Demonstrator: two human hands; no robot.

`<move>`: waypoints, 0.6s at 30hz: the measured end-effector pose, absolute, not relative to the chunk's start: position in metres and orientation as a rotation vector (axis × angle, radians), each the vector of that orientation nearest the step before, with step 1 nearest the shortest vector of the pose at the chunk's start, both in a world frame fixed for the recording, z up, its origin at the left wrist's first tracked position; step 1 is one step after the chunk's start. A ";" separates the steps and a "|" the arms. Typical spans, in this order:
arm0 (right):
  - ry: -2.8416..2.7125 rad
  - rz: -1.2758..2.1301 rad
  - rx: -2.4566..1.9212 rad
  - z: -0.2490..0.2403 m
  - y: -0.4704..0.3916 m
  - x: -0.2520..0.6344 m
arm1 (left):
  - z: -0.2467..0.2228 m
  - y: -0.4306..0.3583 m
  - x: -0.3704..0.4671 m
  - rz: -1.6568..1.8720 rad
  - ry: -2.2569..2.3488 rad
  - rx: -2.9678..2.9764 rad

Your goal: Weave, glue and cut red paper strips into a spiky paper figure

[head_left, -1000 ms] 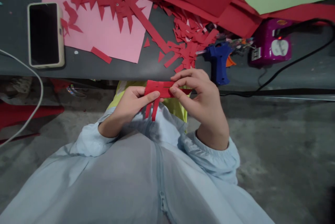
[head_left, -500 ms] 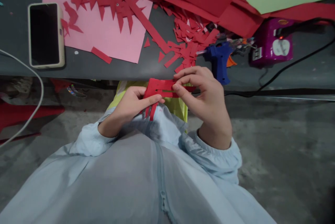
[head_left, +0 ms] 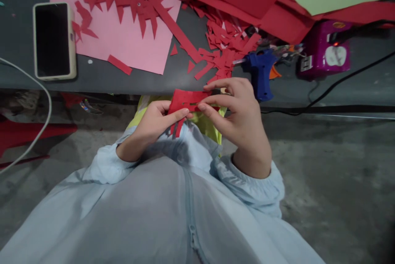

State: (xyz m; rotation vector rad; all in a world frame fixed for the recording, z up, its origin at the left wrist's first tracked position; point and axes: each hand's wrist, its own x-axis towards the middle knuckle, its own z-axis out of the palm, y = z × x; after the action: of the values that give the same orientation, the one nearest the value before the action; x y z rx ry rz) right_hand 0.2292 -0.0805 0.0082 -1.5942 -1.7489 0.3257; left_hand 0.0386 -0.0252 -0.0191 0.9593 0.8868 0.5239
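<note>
My left hand (head_left: 154,122) pinches the left end of a red paper cutout (head_left: 187,96) between thumb and fingers, just off the table's front edge. The cutout has a narrow slot in its middle, and thin strips hang below my left thumb. At the cutout's right end, my right hand (head_left: 239,109) has its thumb and index finger closed on the paper, while the other fingers curl above it. Part of the right end lies hidden behind those fingers. A blue glue gun (head_left: 261,72) rests on the table beyond my right hand.
Red paper scraps (head_left: 222,58) lie heaped on the grey table (head_left: 101,80). Red spiky cutouts with googly eyes sit on pink paper (head_left: 148,56). A phone (head_left: 52,41) is at left. At right stand a purple power box (head_left: 324,56) and a black cable (head_left: 348,76).
My right hand has shifted slightly left along the red cutout, its fingers now more spread over the right end. The cutout has tilted a little; my left hand keeps its hold.
</note>
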 end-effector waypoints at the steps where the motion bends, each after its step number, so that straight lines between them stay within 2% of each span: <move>1: -1.753 0.342 -1.587 0.007 -0.080 0.230 | -0.019 -0.025 0.039 0.526 0.890 0.961; 18: -1.685 0.482 -1.576 0.003 -0.077 0.233 | -0.027 -0.024 0.037 0.495 0.924 1.013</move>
State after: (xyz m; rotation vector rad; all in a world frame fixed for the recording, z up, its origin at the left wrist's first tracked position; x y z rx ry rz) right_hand 0.2326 -0.0772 0.0031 -1.5760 -1.6854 0.4819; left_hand 0.0371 -0.0238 -0.0273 1.0131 0.9236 0.4949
